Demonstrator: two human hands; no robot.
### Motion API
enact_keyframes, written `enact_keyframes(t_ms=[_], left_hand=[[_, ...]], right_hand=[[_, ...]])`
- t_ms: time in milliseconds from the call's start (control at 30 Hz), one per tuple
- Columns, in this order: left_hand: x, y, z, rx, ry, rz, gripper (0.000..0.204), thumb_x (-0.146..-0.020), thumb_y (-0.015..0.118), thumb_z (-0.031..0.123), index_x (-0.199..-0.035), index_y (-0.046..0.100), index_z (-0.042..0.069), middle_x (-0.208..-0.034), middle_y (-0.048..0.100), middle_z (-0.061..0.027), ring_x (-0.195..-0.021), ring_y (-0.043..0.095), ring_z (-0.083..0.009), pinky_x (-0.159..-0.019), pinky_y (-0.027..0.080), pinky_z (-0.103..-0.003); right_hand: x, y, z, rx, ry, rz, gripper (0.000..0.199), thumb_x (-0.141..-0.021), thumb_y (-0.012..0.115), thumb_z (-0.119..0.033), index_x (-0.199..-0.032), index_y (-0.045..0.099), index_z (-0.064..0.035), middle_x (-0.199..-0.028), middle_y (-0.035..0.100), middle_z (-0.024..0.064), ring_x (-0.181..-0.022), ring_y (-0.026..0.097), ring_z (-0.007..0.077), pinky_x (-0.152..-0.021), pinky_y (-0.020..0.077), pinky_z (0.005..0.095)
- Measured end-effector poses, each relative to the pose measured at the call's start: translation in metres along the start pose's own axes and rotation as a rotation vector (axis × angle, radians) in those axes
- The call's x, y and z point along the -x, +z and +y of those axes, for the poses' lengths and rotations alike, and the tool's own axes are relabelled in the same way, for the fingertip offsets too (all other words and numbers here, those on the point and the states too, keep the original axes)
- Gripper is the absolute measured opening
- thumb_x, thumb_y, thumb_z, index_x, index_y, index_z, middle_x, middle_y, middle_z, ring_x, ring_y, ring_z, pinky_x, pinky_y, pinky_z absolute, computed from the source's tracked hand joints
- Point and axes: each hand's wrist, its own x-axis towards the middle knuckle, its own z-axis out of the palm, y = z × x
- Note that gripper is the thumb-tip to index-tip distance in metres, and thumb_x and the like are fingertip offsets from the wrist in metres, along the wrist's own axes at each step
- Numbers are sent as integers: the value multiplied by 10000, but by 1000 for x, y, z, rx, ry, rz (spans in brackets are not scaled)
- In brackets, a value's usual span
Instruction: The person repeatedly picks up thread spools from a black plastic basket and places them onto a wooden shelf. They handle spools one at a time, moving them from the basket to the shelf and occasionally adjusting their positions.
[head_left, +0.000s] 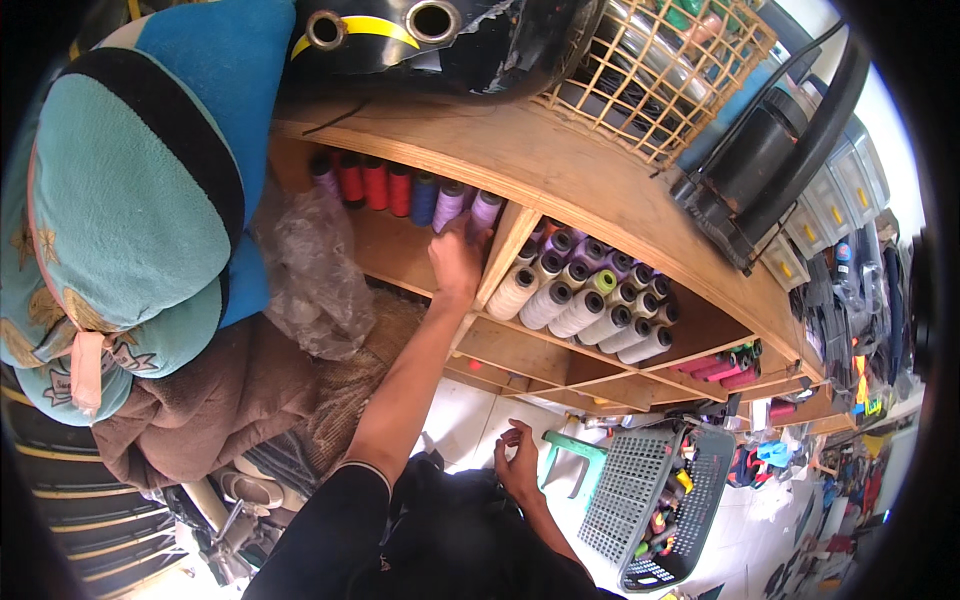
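My left hand reaches into a wooden shelf compartment, its fingers closed around the lower part of a lilac thread spool beside the upright divider. The hand hides part of that spool. Left of it stands a row of spools: another lilac spool, a blue spool, several red spools and a purple spool at the end. Down near my body, my right hand hangs with loosely bent fingers apart, holding nothing visible.
White spools lie stacked in the compartment right of the divider. A crumpled plastic bag and a teal cushion crowd the left. Below stand a grey plastic basket and a green stool. A wire basket sits on top.
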Motion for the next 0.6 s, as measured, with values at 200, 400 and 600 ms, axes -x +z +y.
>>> enact_keyframes(t_ms=[200, 400, 600], left_hand=[[-1, -5, -8, -25, -69, -30, 391, -680, 844, 254, -986, 720, 44, -851, 682, -237, -812, 669, -410, -727, 529, -457], [37, -39, 18, -54, 143, 83, 137, -853, 691, 132, -866, 709, -3, -798, 718, -114, -745, 685, -208, -724, 552, -361], [123, -59, 40, 190, 67, 341, 310, -948, 641, 211, -823, 607, -72, -783, 630, -105, -708, 532, -173, -704, 478, -351]], right_hand=[[1, -11, 7, -13, -5, 46, 359, -843, 612, -4, -1187, 512, 17, -880, 615, 145, -836, 640, 258, -783, 519, 357], [20, -48, 32, -53, 94, 378, 348, -822, 642, 8, -1154, 540, -5, -929, 596, 119, -807, 605, 201, -728, 498, 318], [58, -86, 78, -142, 303, 761, 294, -815, 642, 7, -1094, 554, -28, -969, 578, 102, -774, 586, 186, -690, 493, 301]])
